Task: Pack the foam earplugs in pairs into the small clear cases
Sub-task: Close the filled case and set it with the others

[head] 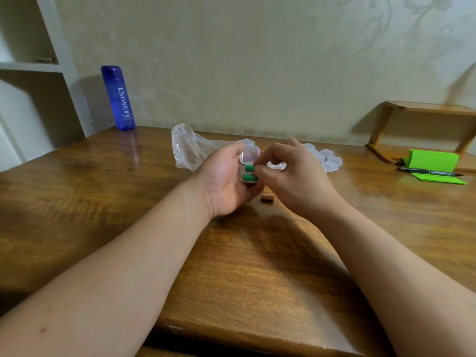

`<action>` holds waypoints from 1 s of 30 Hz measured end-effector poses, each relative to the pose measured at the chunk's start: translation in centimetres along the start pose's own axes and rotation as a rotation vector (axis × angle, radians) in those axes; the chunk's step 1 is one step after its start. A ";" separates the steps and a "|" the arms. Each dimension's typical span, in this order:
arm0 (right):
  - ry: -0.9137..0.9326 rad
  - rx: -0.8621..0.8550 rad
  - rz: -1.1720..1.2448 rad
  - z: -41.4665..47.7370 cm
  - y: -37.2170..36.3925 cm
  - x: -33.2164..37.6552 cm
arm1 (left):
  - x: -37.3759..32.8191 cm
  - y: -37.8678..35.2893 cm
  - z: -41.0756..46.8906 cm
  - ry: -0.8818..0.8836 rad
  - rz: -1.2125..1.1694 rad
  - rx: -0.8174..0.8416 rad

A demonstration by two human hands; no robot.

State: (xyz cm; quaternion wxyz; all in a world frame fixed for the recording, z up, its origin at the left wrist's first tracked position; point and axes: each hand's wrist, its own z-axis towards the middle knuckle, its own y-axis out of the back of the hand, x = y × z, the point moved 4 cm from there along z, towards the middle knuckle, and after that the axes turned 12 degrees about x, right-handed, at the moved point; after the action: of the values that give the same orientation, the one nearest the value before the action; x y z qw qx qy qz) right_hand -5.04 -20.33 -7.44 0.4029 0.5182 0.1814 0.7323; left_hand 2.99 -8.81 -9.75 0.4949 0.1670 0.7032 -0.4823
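My left hand [223, 181] holds a small clear case [248, 164] with its lid standing open, above the middle of the wooden table [103, 191]. Two green foam earplugs lie in the case: the lower one [250, 178] rests free, and the upper one [249, 168] is pinched at its end by the thumb and forefinger of my right hand [291, 176]. An orange earplug [268, 197] lies on the table just under my hands. Several more clear cases [328, 159] sit in a cluster behind my right hand, partly hidden by it.
A crumpled clear plastic bag [189, 148] lies behind my left hand. A tall blue bottle [118, 97] stands at the back left by the wall. At the right are green paper sheets [435, 163], a black marker [428, 172] and a small wooden shelf [422, 117].
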 end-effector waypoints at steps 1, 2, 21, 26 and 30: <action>-0.002 0.006 -0.007 0.0 0.0 0.0 | 0.0 0.0 0.0 0.005 0.001 -0.005; -0.002 0.014 -0.011 0.0 0.0 -0.1 | 0.1 0.1 0.0 0.007 0.000 -0.011; -0.015 -0.043 0.152 0.1 0.9 -0.5 | -0.1 -0.4 -0.7 0.010 0.011 0.008; 0.023 0.035 0.138 0.1 0.4 -0.3 | 0.0 -0.5 -0.7 0.025 -0.009 0.012; 0.078 0.065 0.132 0.0 0.1 0.0 | -0.2 -0.2 -1.0 0.016 -0.069 -0.015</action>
State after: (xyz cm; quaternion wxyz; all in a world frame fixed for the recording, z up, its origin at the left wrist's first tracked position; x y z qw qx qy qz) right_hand -5.06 -20.46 -7.35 0.3294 0.5128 0.1861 0.7707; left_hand 2.39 -7.98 -9.43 0.4737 0.1427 0.7160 -0.4926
